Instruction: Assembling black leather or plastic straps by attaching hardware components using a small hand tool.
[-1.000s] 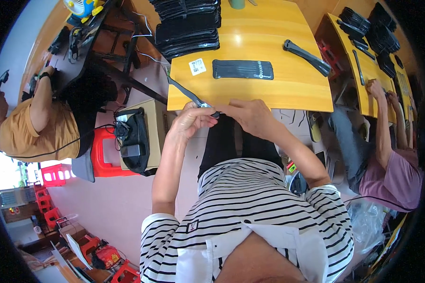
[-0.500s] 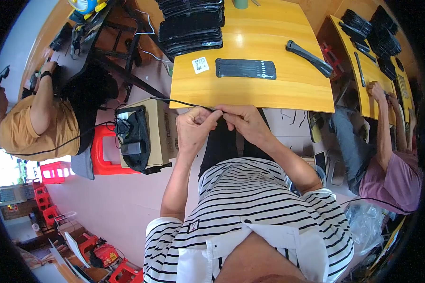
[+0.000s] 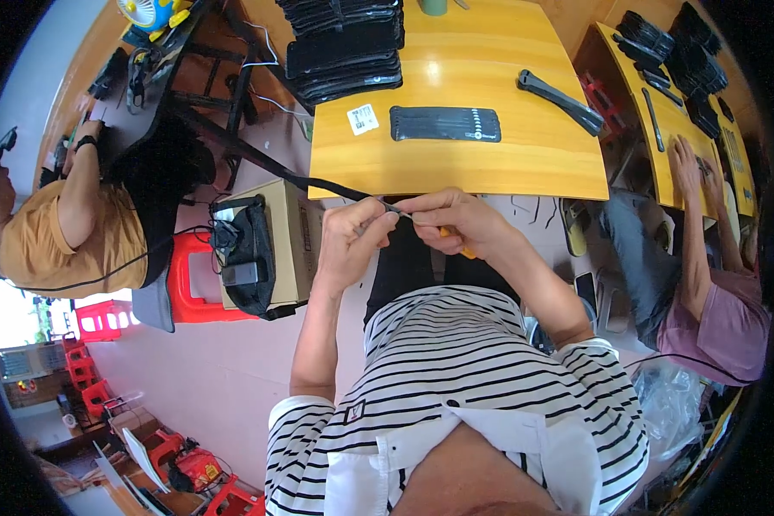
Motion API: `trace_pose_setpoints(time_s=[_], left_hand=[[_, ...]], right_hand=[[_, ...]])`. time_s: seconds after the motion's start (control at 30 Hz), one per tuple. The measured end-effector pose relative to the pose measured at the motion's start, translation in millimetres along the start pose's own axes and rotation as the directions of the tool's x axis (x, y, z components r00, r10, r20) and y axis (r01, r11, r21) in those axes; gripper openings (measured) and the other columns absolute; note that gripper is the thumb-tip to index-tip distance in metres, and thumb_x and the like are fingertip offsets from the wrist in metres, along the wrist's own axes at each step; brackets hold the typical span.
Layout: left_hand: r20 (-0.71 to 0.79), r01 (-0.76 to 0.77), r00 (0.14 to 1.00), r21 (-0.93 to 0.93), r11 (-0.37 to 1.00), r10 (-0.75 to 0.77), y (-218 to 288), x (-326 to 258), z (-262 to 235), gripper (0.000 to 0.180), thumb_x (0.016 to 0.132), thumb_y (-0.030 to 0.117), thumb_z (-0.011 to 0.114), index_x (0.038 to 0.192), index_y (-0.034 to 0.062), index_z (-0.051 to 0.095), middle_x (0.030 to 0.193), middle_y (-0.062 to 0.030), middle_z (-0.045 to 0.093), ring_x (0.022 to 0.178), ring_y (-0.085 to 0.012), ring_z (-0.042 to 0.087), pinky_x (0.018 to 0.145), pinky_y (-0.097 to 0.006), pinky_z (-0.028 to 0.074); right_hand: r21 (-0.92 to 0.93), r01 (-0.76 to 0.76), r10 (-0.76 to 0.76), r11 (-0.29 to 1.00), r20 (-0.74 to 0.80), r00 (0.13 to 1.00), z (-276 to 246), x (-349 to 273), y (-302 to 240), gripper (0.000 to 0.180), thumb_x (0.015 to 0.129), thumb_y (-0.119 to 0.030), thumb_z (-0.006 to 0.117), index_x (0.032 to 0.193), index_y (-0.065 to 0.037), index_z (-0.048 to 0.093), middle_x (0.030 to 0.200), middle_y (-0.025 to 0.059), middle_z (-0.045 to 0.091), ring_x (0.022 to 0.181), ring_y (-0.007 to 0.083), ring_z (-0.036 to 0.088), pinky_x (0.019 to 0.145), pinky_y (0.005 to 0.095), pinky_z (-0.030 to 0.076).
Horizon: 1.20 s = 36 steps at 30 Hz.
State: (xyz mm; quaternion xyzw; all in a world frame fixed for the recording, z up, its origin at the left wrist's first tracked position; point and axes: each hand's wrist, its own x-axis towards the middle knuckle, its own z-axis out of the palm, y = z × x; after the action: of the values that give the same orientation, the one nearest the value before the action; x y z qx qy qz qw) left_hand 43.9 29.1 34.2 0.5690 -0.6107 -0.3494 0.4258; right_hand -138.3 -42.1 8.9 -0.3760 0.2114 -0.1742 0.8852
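In front of the table's near edge, my left hand is closed, its thumb and forefinger pinching the end of a black strap. The strap runs off to the upper left past the table corner. My right hand is closed around a small tool with a yellow handle; its thin metal tip meets the strap end between my fingertips. The tool's exact kind is hidden by my fingers. Just beyond, a flat black bundle of straps lies on the yellow wooden table.
A tall stack of black straps, a white label and a folded black strap lie on the table. Left of me, a cardboard box stands beside a red stool. Co-workers sit at both sides.
The yellow-handled tool now shows in my right hand. The strap has turned and looks broader, and both hands have shifted slightly. The right co-worker's hands have moved.
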Motion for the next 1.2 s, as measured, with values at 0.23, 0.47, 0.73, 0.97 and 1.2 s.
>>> trace_pose_setpoints(time_s=[0.23, 0.47, 0.73, 0.97, 1.2], left_hand=[[-0.029, 0.151, 0.972, -0.687, 0.711, -0.235, -8.4, -4.9, 11.0, 0.021, 0.078, 0.006, 0.053, 0.057, 0.0037, 0.049, 0.05, -0.0025, 0.049, 0.041, -0.0083, 0.045, 0.04, -0.02, 0.036], [-0.076, 0.158, 0.977, -0.382, 0.911, -0.201, 1.6, -9.3, 8.6, 0.02, 0.076, 0.006, 0.05, 0.056, 0.0038, 0.048, 0.05, -0.0023, 0.049, 0.039, -0.0078, 0.043, 0.038, -0.02, 0.033], [0.266, 0.292, 0.956, -0.808, 0.511, -0.126, 5.3, -16.9, 13.7, 0.024, 0.079, 0.011, 0.046, 0.056, 0.0054, 0.04, 0.048, -0.0099, 0.05, 0.041, -0.0171, 0.049, 0.046, -0.026, 0.041], [0.085, 0.206, 0.979, -0.454, 0.867, -0.188, 3.8, -6.9, 29.9, 0.028, 0.088, 0.02, 0.047, 0.066, 0.0018, 0.048, 0.053, -0.0078, 0.051, 0.052, -0.0127, 0.054, 0.051, -0.023, 0.045], [0.197, 0.309, 0.949, -0.415, 0.856, -0.247, 1.2, -2.5, 31.0, 0.034, 0.092, 0.024, 0.045, 0.066, 0.0024, 0.049, 0.058, -0.0037, 0.052, 0.053, -0.0097, 0.053, 0.049, -0.021, 0.042]], right_hand=[[0.026, 0.132, -0.133, 0.991, 0.01, 0.991, 9.5, -1.0, 11.1, 0.023, 0.087, -0.008, 0.05, 0.108, -0.005, 0.06, 0.059, 0.0023, 0.046, 0.041, 0.0066, 0.031, 0.035, 0.0188, 0.021], [-0.707, 0.305, -0.46, 0.638, -0.032, 0.887, 26.3, -3.3, -0.8, 0.011, 0.085, -0.012, 0.055, 0.089, -0.002, 0.059, 0.061, -0.0014, 0.046, 0.052, 0.0049, 0.039, 0.048, 0.0194, 0.03], [-0.296, 0.106, -0.091, 0.949, 0.063, 0.994, 27.9, -7.0, -6.5, 0.017, 0.084, -0.013, 0.051, 0.07, -0.003, 0.052, 0.054, 0.0011, 0.047, 0.046, 0.0059, 0.041, 0.041, 0.0198, 0.03], [-0.277, 0.246, -0.29, 0.929, -0.128, 0.948, 16.9, -2.0, 5.5, 0.017, 0.081, -0.012, 0.05, 0.066, -0.004, 0.051, 0.052, -0.0002, 0.047, 0.04, 0.0039, 0.038, 0.034, 0.0181, 0.025], [-0.133, 0.166, -0.182, 0.977, -0.116, 0.976, 3.5, 1.4, 8.7, 0.016, 0.081, -0.012, 0.049, 0.066, -0.005, 0.05, 0.051, 0.0002, 0.045, 0.038, 0.0054, 0.036, 0.035, 0.0197, 0.026]])
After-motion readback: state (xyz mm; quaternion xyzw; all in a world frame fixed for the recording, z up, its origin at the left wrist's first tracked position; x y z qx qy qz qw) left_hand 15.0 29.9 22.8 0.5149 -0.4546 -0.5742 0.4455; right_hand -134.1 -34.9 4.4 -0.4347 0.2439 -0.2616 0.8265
